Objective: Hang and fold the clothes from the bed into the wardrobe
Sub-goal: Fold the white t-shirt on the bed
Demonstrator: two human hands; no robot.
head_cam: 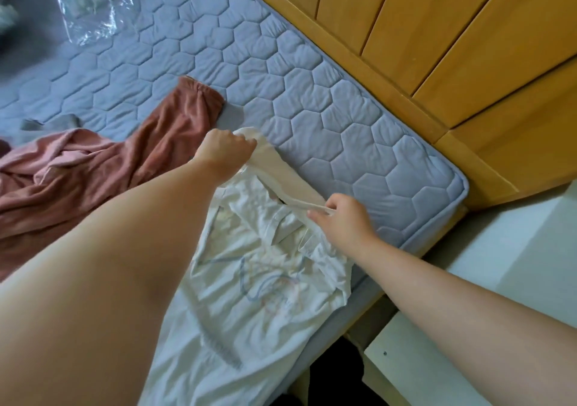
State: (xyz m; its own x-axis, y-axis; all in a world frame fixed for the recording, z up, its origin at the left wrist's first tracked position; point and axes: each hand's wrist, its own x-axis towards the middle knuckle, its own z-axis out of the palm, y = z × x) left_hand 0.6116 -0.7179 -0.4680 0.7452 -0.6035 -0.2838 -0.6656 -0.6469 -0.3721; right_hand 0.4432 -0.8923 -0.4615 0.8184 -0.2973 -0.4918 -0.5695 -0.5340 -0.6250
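**Left hand (224, 152) and right hand (340, 221) stretch the white shirt (249, 280) at the edge of the bed (312, 109)**

Each hand is closed on cloth. The left, at frame centre, bunches a corner of the shirt in its fist. The right, lower and to the right, pinches a thin edge near the collar between thumb and fingers. The strip between them looks taut. The rest of the shirt trails toward the bottom of the frame, with one side lying at or over the mattress edge.

That overhang seems the likeliest trouble: if either grip loosens, the trailing part could drag the shirt off toward the floor. The pinch looks the weaker hold, having only a narrow strip. Pulling the hands further apart could strain the button front or skew the collar and leave a crooked fold. The left forearm passes just beside the rust-coloured garment (175, 131) and the pink garment (62, 162) at left, so a careless sweep might tangle them. The clear plastic bag (90, 12) at upper left lies well apart.
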